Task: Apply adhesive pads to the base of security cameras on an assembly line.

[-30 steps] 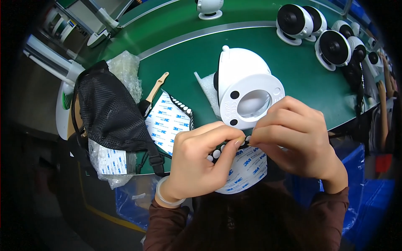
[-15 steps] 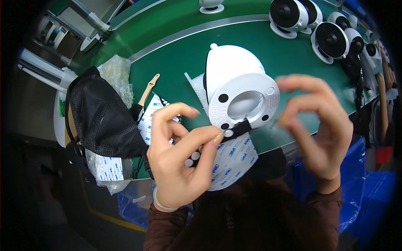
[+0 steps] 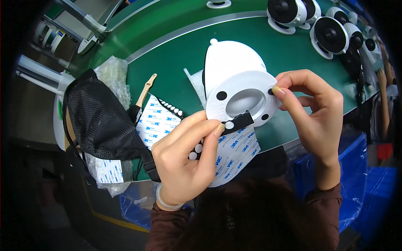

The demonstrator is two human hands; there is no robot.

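At the far left a black mesh bag (image 3: 98,117) lies over the edge of the green work surface (image 3: 167,54), with crumpled clear plastic wrap (image 3: 112,75) behind it and a small wooden-handled brush (image 3: 140,100) just beside it. Next come white adhesive backing sheets (image 3: 155,123) spread flat on the green surface, a short strip of pads lying on one of them. The left hand (image 3: 184,161) is curled, thumb and forefinger pinched on a dark strip of round pads (image 3: 234,123) (several white circles show along it), and the strip's far end rests against the lower rim of the white camera housing (image 3: 238,83). That housing stands in the middle of the work surface, its round open base turned toward the viewer, with small black pads already on its ring. The right hand (image 3: 314,113) sits at the housing's right rim, thumb and forefinger closed narrowly against the ring at one black pad; the other fingers are loosely folded. Farther right, along the back edge, stand more white cameras with black lenses (image 3: 331,35).
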